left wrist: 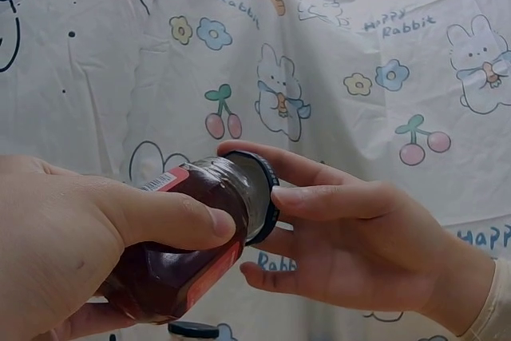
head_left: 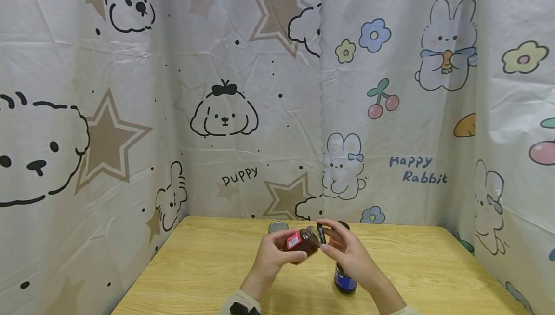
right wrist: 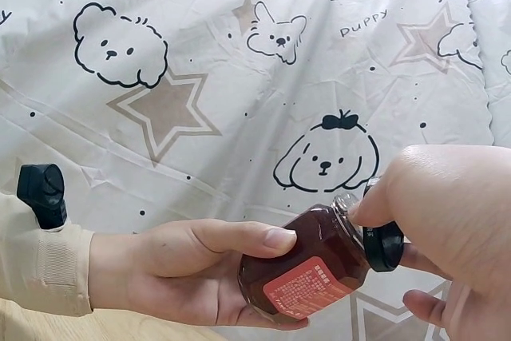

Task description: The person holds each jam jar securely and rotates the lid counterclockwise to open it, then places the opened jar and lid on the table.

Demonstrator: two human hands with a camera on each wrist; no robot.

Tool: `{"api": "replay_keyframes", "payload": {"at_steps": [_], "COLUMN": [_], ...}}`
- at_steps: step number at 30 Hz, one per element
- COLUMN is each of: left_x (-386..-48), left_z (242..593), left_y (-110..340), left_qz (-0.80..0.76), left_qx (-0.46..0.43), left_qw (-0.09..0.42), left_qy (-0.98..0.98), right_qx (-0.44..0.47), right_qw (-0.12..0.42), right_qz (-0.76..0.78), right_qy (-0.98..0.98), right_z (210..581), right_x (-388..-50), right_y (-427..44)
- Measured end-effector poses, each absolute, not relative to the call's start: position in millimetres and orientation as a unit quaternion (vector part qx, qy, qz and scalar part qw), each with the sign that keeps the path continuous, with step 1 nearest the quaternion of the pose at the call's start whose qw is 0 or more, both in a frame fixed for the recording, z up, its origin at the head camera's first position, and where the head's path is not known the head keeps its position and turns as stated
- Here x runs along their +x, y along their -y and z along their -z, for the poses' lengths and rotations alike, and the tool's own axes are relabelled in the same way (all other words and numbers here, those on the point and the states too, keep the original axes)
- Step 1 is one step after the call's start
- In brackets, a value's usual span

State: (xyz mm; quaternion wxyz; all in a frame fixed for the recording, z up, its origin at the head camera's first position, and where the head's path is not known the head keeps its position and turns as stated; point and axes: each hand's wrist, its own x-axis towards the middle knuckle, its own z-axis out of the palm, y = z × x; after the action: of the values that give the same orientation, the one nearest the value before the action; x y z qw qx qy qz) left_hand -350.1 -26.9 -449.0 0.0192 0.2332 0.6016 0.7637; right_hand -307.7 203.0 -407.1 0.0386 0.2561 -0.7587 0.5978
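Observation:
My left hand [head_left: 272, 255] grips a faceted glass jar [head_left: 307, 243] with dark red contents and a red label [right wrist: 313, 287]. The jar is tilted, its mouth toward the right. At that mouth my right hand [head_left: 350, 250] pinches a black lid [right wrist: 383, 243] between thumb and fingers. The lid stands on edge, angled away from the glass rim [left wrist: 233, 175], with a gap showing on one side. Whether its other edge touches the rim, I cannot tell. In the left wrist view, the lid's pale inner side faces the jar.
A dark jar with a blue label [head_left: 345, 282] stands on the wooden table [head_left: 195, 267] below my right hand. Behind the left hand shows a grey lid [head_left: 278, 227]. Behind the right hand is a dark-topped container [head_left: 344, 225], mostly hidden. Printed curtains [head_left: 260, 151] enclose the table.

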Motion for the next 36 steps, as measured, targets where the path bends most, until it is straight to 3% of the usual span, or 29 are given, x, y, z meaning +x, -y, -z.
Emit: {"api": "replay_keyframes", "payload": {"at_steps": [21,36], "left_x": [-349.9,-350.0], "left_z": [447.1,446.7], "left_y": [28.5,28.2], "left_qz": [-0.770,-0.780], "left_qx": [0.267,0.268], "left_qw": [0.016,0.043], "left_qy": [-0.580,-0.564], "right_qx": [0.267,0.242], "right_qw": [0.071,0.102], "right_qz": [-0.673,-0.689], "right_qy": [0.686,0.675], "right_z": [405.5,405.8], "right_x": [-305.4,-305.3], "right_y": [-202.6,-199.3]}}
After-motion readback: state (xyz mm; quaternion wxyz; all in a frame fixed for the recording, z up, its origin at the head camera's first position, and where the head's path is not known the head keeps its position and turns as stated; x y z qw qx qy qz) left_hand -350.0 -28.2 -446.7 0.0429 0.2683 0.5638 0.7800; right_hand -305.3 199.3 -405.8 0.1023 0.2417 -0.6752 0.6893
